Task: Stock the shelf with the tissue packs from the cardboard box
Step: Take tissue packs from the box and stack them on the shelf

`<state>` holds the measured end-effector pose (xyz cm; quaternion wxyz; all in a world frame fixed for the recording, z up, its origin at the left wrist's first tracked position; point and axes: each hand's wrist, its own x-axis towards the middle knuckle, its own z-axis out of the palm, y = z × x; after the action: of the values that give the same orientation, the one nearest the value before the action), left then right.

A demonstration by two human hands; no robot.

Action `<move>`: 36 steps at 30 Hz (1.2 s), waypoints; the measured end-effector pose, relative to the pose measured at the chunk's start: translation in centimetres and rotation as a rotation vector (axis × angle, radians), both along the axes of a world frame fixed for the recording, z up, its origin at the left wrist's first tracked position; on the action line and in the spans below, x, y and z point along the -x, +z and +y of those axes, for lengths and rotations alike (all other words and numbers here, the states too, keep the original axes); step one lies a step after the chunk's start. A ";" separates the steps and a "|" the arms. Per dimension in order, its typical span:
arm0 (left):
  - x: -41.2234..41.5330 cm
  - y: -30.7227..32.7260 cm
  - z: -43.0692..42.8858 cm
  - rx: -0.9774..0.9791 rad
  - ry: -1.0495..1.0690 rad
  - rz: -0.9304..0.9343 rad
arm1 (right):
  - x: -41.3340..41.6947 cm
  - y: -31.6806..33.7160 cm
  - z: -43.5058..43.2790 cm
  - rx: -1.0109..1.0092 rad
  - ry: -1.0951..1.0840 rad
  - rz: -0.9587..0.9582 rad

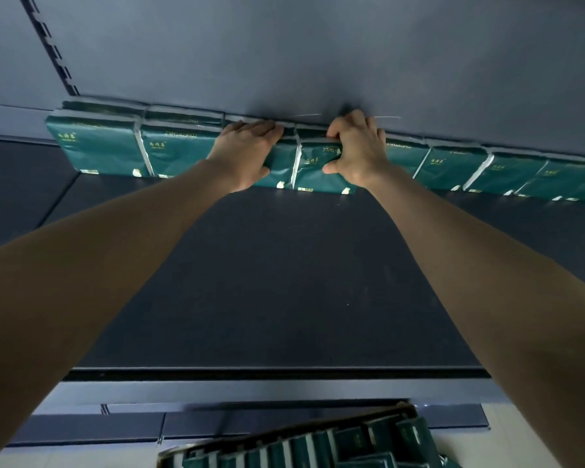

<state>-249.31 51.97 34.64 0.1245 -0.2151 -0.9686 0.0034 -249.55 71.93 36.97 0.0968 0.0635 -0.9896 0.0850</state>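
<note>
Tissue packs (318, 163): dark green (white-edged), glossy.

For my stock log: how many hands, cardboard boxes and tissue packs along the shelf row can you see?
Hands: 2, left hand and right hand
Cardboard box: 1
Tissue packs fronting the shelf row: 8 clear; the right edge cuts it off
Total: 11; packs inside the box are too jumbled to count
</note>
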 end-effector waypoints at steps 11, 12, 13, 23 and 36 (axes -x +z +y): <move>0.0 0.8 0.2 0.050 0.011 -0.072 | -0.1 0.7 -0.6 -0.166 0.026 -0.073; -0.1 1.3 0.3 0.057 0.013 -0.087 | -0.4 1.2 -0.6 -0.162 0.027 -0.094; -0.3 1.8 0.4 0.059 0.015 -0.098 | -0.8 1.8 -0.7 -0.149 0.030 -0.111; -10.3 8.6 4.6 0.010 0.028 -0.229 | -9.9 7.4 3.9 0.028 0.093 -0.245; -30.9 6.7 14.9 -0.024 0.175 -0.567 | -30.6 6.1 14.0 -0.060 0.253 -0.459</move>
<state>-218.45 66.89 41.30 -0.1493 -0.1217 -0.9796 -0.0577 -218.97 85.89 43.03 -0.1437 0.1686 -0.9719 0.0794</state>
